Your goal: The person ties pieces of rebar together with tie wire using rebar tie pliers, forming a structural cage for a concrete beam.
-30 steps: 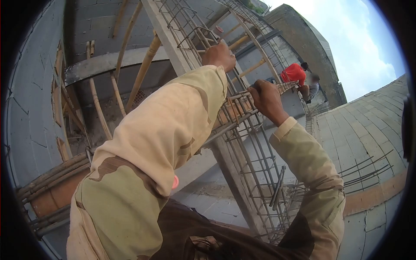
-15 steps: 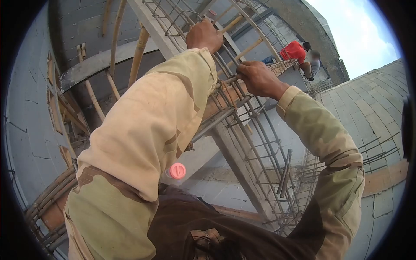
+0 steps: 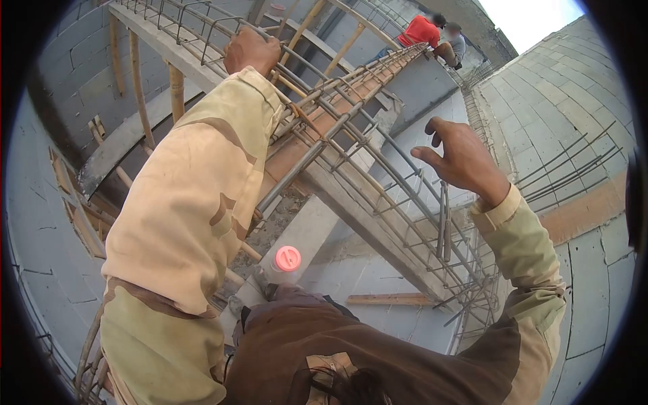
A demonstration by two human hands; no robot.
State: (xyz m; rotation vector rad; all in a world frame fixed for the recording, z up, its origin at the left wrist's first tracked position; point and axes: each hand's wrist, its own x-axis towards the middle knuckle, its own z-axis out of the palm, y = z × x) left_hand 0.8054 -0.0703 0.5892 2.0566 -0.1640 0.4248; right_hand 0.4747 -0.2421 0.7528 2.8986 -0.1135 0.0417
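Observation:
My left hand [image 3: 251,50] is closed around a bar of the long steel rebar cage [image 3: 385,138], near its upper left stretch. My right hand [image 3: 466,162] is in the air to the right of the cage, apart from it. Its thumb and fingers are spread, and nothing is in them. Crossing bars and stirrups meet below and between my hands, above a brown formwork board [image 3: 324,128]. A pair of slim metal bars [image 3: 443,226], perhaps a tool, hangs on the lower right part of the cage.
A clear container with a pink lid [image 3: 288,258] stands below, close to my body. Two people, one in a red shirt [image 3: 420,32], are farther along the beam. Bamboo props [image 3: 137,88] stand at left. Loose rebar ends [image 3: 574,169] stick out at right beside a block wall.
My right hand has come off the rebar and moved right and down, its fingers opening. My left hand stays on the bars. The view has shifted, showing more of the cage.

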